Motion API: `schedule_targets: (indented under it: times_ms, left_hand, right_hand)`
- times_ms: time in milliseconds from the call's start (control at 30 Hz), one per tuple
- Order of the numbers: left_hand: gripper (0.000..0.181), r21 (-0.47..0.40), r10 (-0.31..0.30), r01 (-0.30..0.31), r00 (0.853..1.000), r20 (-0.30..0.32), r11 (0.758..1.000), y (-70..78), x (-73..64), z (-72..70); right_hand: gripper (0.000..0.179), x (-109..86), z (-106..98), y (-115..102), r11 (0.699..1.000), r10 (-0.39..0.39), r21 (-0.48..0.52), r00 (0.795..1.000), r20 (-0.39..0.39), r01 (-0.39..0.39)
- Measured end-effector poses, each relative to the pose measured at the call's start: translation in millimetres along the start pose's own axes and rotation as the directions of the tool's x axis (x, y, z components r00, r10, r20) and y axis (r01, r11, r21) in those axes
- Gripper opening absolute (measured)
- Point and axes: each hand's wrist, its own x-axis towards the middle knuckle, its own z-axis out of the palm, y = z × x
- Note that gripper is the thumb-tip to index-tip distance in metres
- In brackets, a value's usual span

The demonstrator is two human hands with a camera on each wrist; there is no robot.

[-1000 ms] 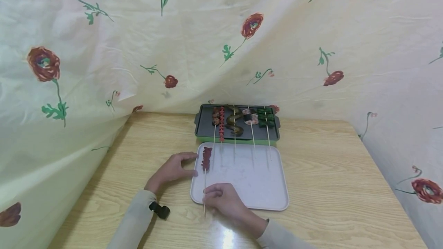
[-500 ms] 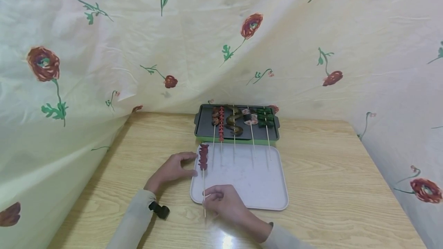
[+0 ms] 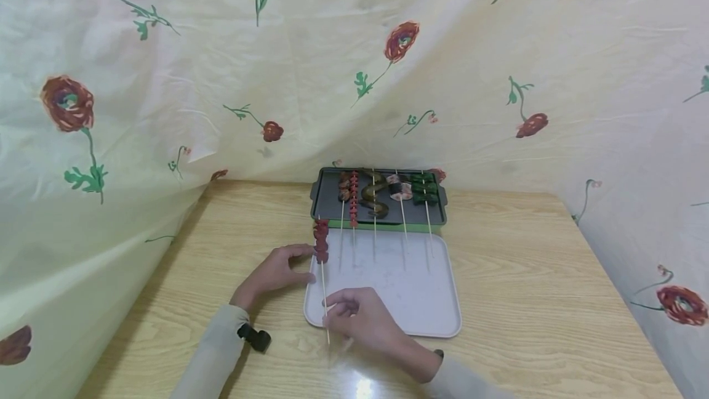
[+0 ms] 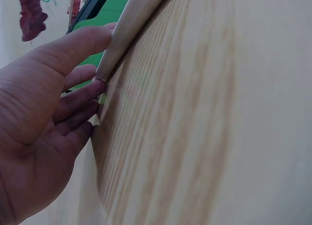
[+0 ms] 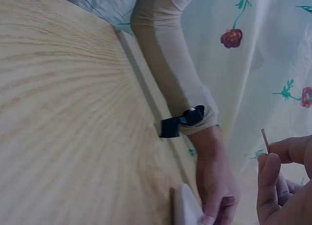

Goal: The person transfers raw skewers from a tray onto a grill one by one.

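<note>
My right hand (image 3: 362,319) pinches the lower stick of a meat skewer (image 3: 321,242), dark red lumps threaded on a thin pale stick. The skewer is over the left side of the white tray (image 3: 399,300), its top end near the grill pan's front left corner. In the right wrist view, the stick's end (image 5: 264,138) pokes out past the right fingertips. My left hand (image 3: 279,271) touches the tray's left rim with thumb and fingers spread apart. Those fingertips (image 4: 100,86) meet the rim in the left wrist view.
Behind the tray stands a dark grill pan (image 3: 327,196) with a green base. Several skewers lie on it, including a green one (image 3: 425,188) and a curled brown one (image 3: 374,193); their sticks reach out over the tray. A flowered cloth (image 3: 332,79) hangs around the wooden table (image 3: 526,288).
The right hand has shifted the meat skewer slightly left and away from the person, so its meat end now reaches the grill pan's front edge. The left hand stays at the tray rim.
</note>
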Motion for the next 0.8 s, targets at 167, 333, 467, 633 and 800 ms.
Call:
schedule_targets:
  times_ms: [167,333,467,633,800]
  left_hand:
    - [0.063,-0.006,-0.005,0.005,1.000,0.003,1.000,0.9,-0.3,-0.4]
    - [0.066,-0.007,-0.023,0.023,1.000,0.009,1.000,1.0,-0.2,-0.2]
    - [0.068,-0.012,-0.039,0.039,0.999,0.007,0.999,1.8,-0.1,-0.5]
    - [0.068,-0.021,-0.040,0.040,0.999,0.013,0.999,3.0,-0.2,-1.0]
    - [0.068,-0.020,-0.046,0.047,0.999,0.021,0.999,2.4,0.7,-0.7]
  right_hand:
    - [0.031,5.9,-7,-11,0.999,-0.014,-0.037,1.000,-0.009,0.013]
    - [0.028,15.4,-16,-21,0.999,-0.017,-0.028,1.000,-0.020,0.017]
    - [0.025,25.0,-23,-28,1.000,-0.013,-0.010,0.999,-0.037,0.012]
    - [0.025,39.0,-31,-38,1.000,-0.015,-0.010,0.998,-0.060,0.015]
    - [0.026,54.0,-38,-49,1.000,-0.006,-0.006,0.996,-0.087,0.006]
